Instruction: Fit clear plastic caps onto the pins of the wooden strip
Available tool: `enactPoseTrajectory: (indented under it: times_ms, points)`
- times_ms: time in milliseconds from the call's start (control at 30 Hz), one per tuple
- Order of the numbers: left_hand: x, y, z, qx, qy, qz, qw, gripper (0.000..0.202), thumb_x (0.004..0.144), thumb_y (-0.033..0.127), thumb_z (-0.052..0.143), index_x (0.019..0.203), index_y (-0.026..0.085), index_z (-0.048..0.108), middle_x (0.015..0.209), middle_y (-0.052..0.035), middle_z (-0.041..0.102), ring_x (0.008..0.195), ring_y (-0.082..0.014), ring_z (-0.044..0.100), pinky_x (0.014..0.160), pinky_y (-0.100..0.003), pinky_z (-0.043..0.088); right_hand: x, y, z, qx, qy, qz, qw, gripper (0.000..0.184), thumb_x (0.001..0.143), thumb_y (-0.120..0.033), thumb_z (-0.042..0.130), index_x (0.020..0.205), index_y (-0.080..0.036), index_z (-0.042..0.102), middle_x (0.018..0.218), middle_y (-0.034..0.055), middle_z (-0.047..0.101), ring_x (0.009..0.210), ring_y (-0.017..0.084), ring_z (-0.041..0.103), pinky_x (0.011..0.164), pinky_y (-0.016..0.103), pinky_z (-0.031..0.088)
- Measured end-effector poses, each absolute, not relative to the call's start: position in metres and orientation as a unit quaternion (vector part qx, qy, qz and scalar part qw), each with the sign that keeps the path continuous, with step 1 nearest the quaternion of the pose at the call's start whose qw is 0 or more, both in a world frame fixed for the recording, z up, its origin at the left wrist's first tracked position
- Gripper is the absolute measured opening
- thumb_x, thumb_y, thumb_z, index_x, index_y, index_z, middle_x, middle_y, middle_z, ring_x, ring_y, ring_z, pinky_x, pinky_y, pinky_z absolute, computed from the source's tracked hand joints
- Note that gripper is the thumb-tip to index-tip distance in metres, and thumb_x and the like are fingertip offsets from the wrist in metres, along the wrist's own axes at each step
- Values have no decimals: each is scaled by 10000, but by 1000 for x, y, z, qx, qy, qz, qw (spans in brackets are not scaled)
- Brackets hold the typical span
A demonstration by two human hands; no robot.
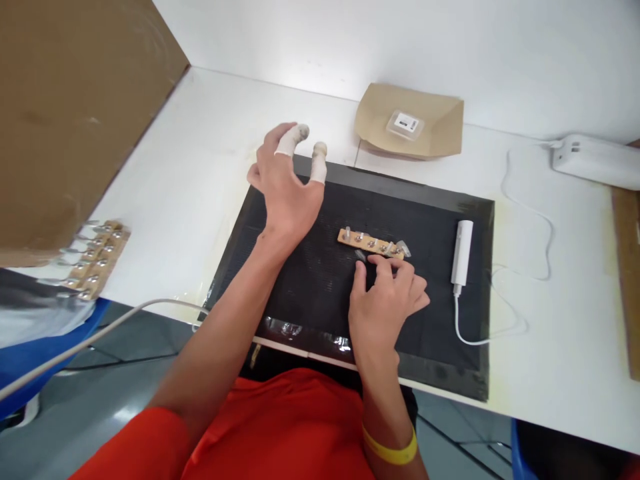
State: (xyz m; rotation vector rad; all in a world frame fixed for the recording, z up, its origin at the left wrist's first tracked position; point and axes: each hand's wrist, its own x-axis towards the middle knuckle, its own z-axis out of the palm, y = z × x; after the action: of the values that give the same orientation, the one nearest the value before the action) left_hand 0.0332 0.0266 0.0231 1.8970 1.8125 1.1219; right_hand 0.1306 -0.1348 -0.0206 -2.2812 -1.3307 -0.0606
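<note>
My left hand (291, 183) hovers over the upper left of the black mat (310, 273), thumb and fingers apart with nothing between them. White finger cots cover its thumb and index fingertip. My right hand (383, 303) is low over the mat, fingers bent, with a gap between thumb and index tip. Right at those tips is a small clear plastic piece (361, 255); it does not look gripped. Just beyond lies a narrow wooden strip (371, 243) bearing several round metal parts and clear plastic pieces.
A white stick-shaped device (463, 253) with a cable lies on the mat's right. Behind the mat is a brown paper tray (435, 137) holding a clear plastic box (405, 125). A white power strip (595, 160) sits right; a wooden rack (103, 260) and brown board (80, 113) stand left.
</note>
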Motion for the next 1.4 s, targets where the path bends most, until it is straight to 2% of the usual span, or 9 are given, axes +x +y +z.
enactPoseTrajectory:
  times_ms: [167,300,433,533,733,933,1033,1233,1400]
  points:
    - [53,69,17,630,678,344,156,338,1048,287,512,1382,258,553,1578,0,470,1488,-221,393,1298,-524,161,134,-141,-11,-829,-508,8,231,186,993,-307,608,965,-210,765,1079,140,660,950,293,488,831,457,338]
    - [54,84,1,653,656,336,175,368,1088,379,434,1439,289,499,1655,-21,390,1536,-220,307,1278,-524,156,129,-156,-3,-807,-549,33,215,168,990,-333,632,1031,-237,764,1122,123,661,964,284,493,841,453,340]
    - [54,90,-15,637,683,322,157,439,1084,181,464,1509,254,383,1689,16,307,1553,-107,213,1265,-460,79,129,-159,-2,-813,-538,-2,224,165,989,-318,640,1043,-205,747,1122,139,663,953,272,513,835,445,359]
    - [54,91,-19,624,680,358,144,440,1066,125,455,1484,253,398,1672,32,336,1520,-77,286,1263,-422,104,131,-150,-7,-823,-523,-21,220,231,991,-328,631,1147,-194,738,1211,174,647,1020,300,524,881,483,388]
    - [48,88,-19,627,606,456,176,372,999,318,512,1370,320,543,1596,-54,492,1478,-249,438,1259,-549,211,127,-139,-14,-829,-522,-57,194,231,982,-290,646,1187,-226,731,1471,190,560,1252,372,491,975,548,406]
    - [50,84,-16,616,617,469,144,315,1005,274,477,1290,348,588,1556,-48,545,1430,-223,504,1233,-523,303,121,-145,-8,-841,-503,-41,197,150,959,-308,687,1065,-217,742,1267,174,624,1058,321,533,891,506,399]
    - [51,82,-15,619,607,475,153,308,1014,279,471,1299,319,583,1556,-63,537,1429,-223,498,1234,-536,290,121,-149,-6,-834,-508,-32,213,125,965,-319,673,997,-211,725,1187,149,640,988,290,529,859,469,375]
    - [51,83,-17,621,610,468,150,310,1008,320,488,1305,308,574,1537,-54,549,1348,-252,552,1207,-519,300,126,-147,-16,-832,-510,-31,217,285,987,-381,636,1186,-191,713,1081,140,645,918,274,491,813,441,360]
    - [51,81,-15,625,606,462,168,327,1013,338,465,1322,294,562,1556,-84,518,1343,-268,565,1214,-521,258,130,-141,-21,-829,-504,-26,242,308,1009,-422,598,1171,-194,727,1050,132,648,916,271,495,826,446,382]
